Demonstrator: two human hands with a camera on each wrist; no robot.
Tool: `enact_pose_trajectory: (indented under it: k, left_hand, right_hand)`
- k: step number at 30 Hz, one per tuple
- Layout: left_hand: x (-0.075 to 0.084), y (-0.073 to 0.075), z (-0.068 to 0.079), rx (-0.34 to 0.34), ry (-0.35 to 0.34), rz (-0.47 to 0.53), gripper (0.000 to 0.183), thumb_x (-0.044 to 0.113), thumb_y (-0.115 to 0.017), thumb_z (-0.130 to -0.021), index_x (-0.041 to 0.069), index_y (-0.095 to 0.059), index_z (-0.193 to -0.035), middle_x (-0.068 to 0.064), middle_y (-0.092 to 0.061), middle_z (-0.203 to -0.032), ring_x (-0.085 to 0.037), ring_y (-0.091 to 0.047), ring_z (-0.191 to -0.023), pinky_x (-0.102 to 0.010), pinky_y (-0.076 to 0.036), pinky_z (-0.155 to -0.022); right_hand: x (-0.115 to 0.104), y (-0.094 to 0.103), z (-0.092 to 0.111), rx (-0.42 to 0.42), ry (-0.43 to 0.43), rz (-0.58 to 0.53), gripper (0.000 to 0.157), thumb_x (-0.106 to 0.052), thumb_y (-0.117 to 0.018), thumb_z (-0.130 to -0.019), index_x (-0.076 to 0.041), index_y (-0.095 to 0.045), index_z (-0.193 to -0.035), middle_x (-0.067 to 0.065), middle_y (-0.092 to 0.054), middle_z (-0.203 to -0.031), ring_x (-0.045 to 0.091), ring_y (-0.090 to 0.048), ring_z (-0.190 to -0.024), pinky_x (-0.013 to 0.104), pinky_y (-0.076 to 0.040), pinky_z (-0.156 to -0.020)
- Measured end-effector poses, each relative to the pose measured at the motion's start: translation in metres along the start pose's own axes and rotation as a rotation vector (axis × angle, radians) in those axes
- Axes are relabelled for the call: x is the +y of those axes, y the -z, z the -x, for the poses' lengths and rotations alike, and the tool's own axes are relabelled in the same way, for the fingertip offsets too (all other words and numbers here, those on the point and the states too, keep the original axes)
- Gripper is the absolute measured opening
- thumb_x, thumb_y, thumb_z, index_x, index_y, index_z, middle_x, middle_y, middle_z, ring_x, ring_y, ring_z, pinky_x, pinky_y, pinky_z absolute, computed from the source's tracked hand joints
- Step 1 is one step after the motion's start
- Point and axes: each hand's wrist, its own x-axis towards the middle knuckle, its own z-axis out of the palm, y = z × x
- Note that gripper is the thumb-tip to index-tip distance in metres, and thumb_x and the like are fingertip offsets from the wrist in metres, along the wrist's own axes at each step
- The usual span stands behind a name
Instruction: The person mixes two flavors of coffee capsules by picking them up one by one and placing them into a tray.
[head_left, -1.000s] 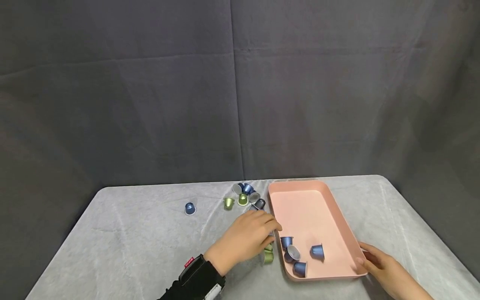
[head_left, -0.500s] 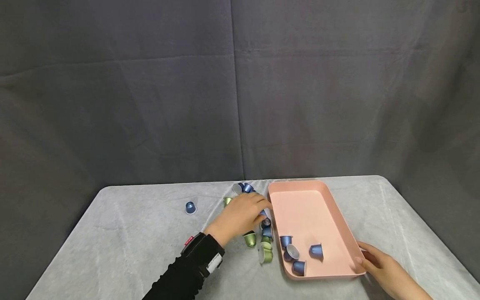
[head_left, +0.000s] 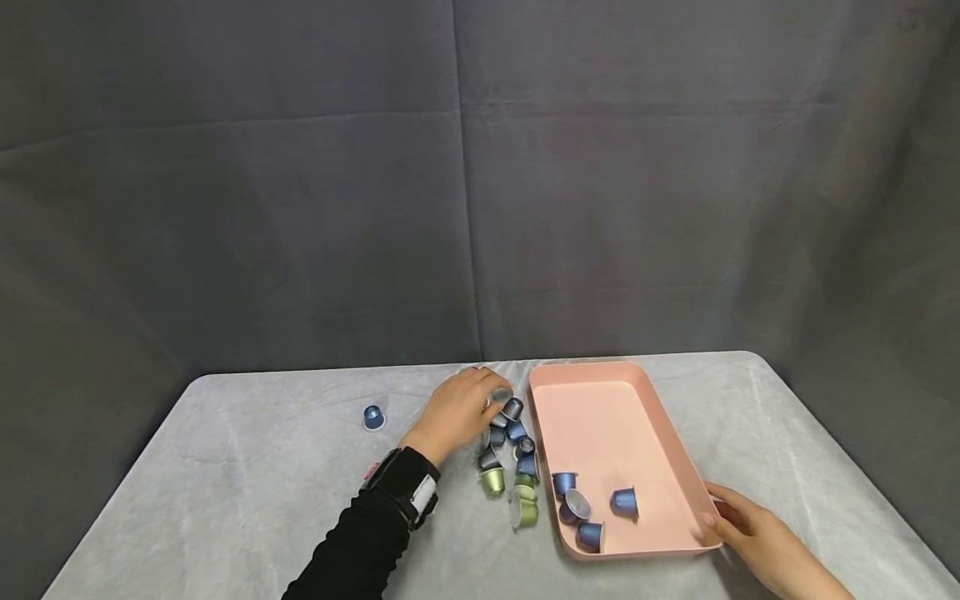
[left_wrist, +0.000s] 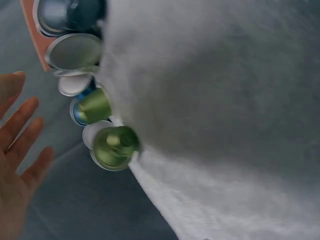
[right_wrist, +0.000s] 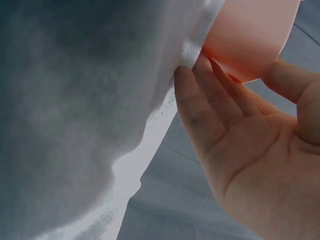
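Black sleeve (head_left: 348, 542), 1 black wristband (head_left: 402, 483)

The head view looks forward and down over the table (head_left: 225, 492). Close in, the right wrist view shares its tray (right_wrist: 250, 30), the left apparently capsules (left_wrist: 112, 150).

A dark grey curtain (head_left: 300, 217), creased vertically near its middle, hangs beyond the far edge of the pale grey worktop (head_left: 225, 500) and shows past both rounded far corners.
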Motion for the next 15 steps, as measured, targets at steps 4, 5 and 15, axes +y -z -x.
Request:
enact_pose_trajectory:
  k: [4,5,15]
  left_hand:
    - [-0.01,-0.007,0.005,0.006,0.036,0.026,0.031,0.02,-0.071,-0.093,0.013,-0.066,-0.123,-0.003,-0.065,-0.122,-0.023,-0.057,-0.119,-0.038,-0.046,-0.101]
    - [-0.012,-0.008,0.006,0.006,0.044,0.031,0.031,0.02,-0.071,-0.093,0.013,-0.066,-0.123,-0.004,-0.065,-0.122,-0.023,-0.057,-0.119,-0.039,-0.046,-0.101]
    - [-0.025,-0.01,0.015,0.072,0.128,0.09,0.032,0.014,-0.074,-0.09,0.009,-0.066,-0.12,-0.008,-0.064,-0.123,-0.028,-0.058,-0.119,-0.043,-0.047,-0.097]
  right_hand:
    - [0.0,-0.001,0.001,0.005,0.008,0.003,0.055,-0.025,-0.054,-0.103,0.012,-0.041,-0.141,0.027,-0.059,-0.129,0.032,-0.058,-0.114,0.031,-0.052,-0.084]
    - [0.0,-0.001,0.001,0.007,0.01,0.007,0.055,-0.026,-0.054,-0.103,0.011,-0.042,-0.141,0.027,-0.059,-0.129,0.031,-0.058,-0.114,0.03,-0.051,-0.084]
    - [0.0,-0.002,0.001,0.012,0.007,0.01,0.053,-0.022,-0.054,-0.103,0.013,-0.042,-0.14,0.03,-0.058,-0.128,0.036,-0.058,-0.115,0.037,-0.053,-0.085]
